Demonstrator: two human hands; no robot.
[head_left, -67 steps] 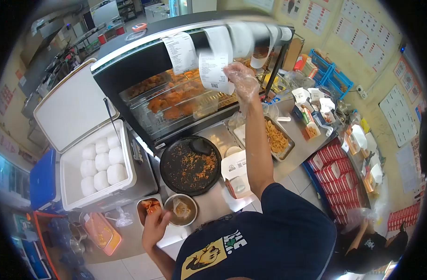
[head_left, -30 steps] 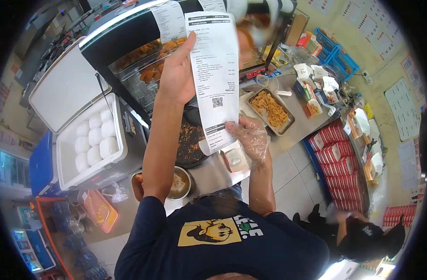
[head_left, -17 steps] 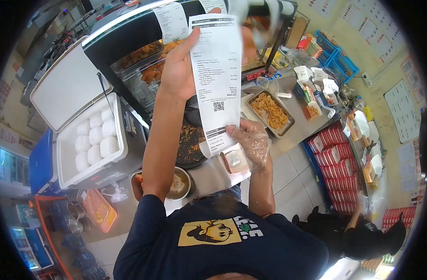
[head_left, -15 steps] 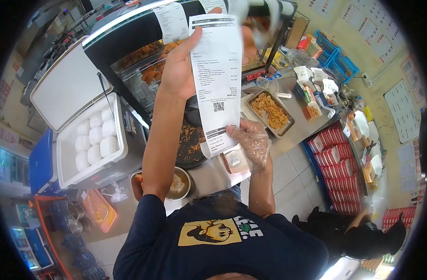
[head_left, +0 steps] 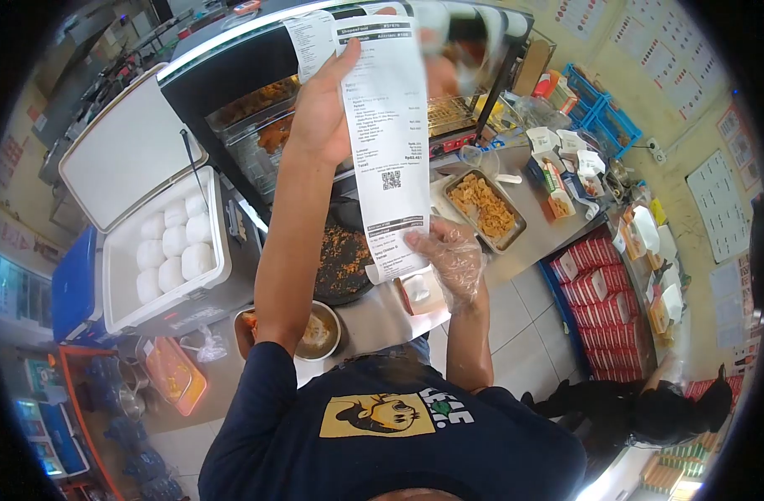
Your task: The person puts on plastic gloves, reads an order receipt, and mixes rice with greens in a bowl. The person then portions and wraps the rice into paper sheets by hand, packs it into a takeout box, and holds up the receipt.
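Note:
A long printed receipt is stretched upright before me, with a QR code in its lower half. Bare, my left hand grips it near the top, thumb on the front. My right hand, in a clear plastic glove, pinches its lower right edge. Behind the paper's lower end is a dark round pan with brown crumbs. A small white and red box stands on the counter beside my right hand. To the right lies a metal tray of fried pieces.
A glass food warmer stands ahead, other receipts hanging on it. At left, an open cooler holds several white wrapped bundles. A bowl sits near my left forearm. Red boxes are stacked at right, near a person in black.
The receipt's top has shifted slightly left, and my left hand with it. Both hands keep their hold. The person at right has moved a little.

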